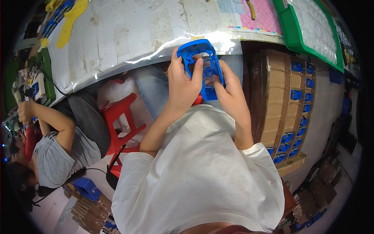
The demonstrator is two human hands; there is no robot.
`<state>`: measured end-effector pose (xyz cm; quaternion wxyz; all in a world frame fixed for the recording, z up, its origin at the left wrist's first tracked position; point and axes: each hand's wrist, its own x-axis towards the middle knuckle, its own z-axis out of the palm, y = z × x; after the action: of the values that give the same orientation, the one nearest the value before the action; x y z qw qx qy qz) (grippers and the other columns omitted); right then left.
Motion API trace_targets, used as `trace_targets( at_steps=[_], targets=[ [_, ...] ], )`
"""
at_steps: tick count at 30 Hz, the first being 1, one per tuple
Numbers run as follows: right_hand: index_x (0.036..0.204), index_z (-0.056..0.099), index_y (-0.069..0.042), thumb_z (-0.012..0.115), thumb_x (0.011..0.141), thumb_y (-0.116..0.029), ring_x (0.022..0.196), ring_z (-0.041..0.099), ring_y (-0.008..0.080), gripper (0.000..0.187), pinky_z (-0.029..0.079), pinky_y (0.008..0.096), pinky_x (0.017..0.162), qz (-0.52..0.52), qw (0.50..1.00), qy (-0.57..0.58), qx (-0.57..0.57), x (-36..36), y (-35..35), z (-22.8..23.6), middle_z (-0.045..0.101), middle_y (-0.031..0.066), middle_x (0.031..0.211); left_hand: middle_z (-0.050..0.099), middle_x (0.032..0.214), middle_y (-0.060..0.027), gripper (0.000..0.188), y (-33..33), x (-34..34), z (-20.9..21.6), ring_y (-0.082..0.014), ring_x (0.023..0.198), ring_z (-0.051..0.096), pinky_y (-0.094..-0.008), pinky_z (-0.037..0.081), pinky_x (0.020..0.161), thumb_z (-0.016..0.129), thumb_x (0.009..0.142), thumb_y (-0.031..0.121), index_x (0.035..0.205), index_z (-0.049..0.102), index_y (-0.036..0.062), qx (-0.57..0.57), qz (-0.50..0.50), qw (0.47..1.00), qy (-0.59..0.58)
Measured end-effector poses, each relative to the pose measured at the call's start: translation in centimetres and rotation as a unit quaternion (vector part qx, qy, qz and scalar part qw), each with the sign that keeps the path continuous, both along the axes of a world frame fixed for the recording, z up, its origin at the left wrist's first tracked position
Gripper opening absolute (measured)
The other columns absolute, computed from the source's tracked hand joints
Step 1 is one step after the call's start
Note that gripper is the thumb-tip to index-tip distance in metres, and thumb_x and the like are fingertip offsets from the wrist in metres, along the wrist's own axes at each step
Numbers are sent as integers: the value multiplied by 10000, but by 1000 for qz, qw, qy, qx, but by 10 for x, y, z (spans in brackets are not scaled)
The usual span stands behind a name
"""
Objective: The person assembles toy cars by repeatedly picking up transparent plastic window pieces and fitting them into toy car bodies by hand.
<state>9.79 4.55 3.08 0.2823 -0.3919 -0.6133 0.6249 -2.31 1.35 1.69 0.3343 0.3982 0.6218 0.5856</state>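
A blue plastic housing (210, 93), long with a rounded top and openings through its middle, is held between both my hands just off the table's near edge. My left hand (182, 84) grips its left side, with the thumb laid over the inner part. My right hand (232, 87) clasps the lower right side, its thumb pressed on the inside. Some fingers of both hands are hidden behind the housing.
A white-topped table (128, 35) spans the front. Right of me stands a divided cardboard box (272, 101) with several blue parts; beyond it is a green bin (296, 35). A red stool (122, 113) and a seated person (66, 156) are at left.
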Motion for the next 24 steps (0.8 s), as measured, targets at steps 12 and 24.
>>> trace_targets(
  at_steps=[12, 24],
  targets=[
    [1049, 456, 24, 392, 776, 58, 682, 539, 154, 283, 442, 272, 640, -24, 999, -13, 24, -3, -3, -2, 550, 116, 768, 557, 868, -84, 269, -1, 2, -6, -122, 799, 561, -237, 453, 685, 551, 798, -10, 1034, 421, -19, -24, 1, 999, -34],
    [1076, 463, 23, 401, 832, 23, 772, 555, 137, 252, 434, 261, 697, -64, 997, 26, 44, -9, -2, -5, 586, 133, 854, 566, 955, -62, 319, -8, 9, -15, -99, 860, 531, -242, 436, 753, 567, 798, 2, 1097, 455, -11, 35, -70, 981, -175]
  ],
)
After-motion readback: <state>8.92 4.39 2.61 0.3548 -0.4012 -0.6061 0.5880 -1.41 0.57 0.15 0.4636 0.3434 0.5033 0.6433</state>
